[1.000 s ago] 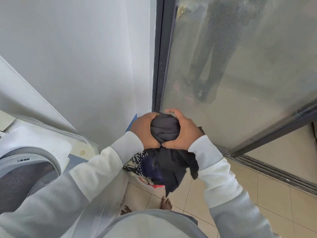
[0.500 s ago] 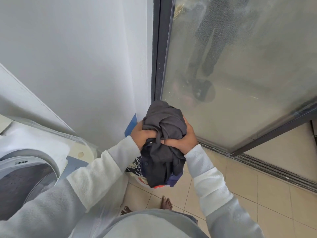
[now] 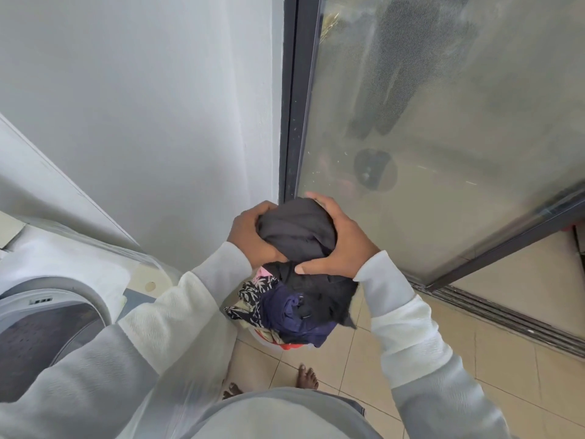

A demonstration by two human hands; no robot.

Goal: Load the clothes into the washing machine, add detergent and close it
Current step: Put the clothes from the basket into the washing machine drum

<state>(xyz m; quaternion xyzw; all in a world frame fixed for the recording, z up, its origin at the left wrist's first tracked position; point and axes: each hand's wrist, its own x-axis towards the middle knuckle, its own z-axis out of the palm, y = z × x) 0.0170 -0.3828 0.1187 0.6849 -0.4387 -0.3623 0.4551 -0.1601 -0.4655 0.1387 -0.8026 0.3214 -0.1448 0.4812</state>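
A bundled dark grey garment (image 3: 297,229) is held up between both hands in the middle of the head view. My left hand (image 3: 251,237) grips its left side and my right hand (image 3: 343,247) grips its right side, fingers curled over the top. Part of the garment hangs down black below the hands. Under it stands a laundry basket (image 3: 269,339) heaped with clothes (image 3: 285,307): navy, black-and-white patterned, pink and red pieces. The washing machine (image 3: 72,283) is at the lower left, its top opening uncovered and the drum (image 3: 34,340) showing inside.
A white wall (image 3: 142,122) is straight ahead. A dark-framed sliding glass door (image 3: 427,122) stands on the right, its track (image 3: 506,315) running along the beige tiled floor (image 3: 474,375). Thin clear plastic covers the machine's side. My bare feet (image 3: 305,377) stand beside the basket.
The bundle was lifted higher half a second ago and has since come down a little and been gathered tighter between both hands. More of the basket's clothes show below it now.
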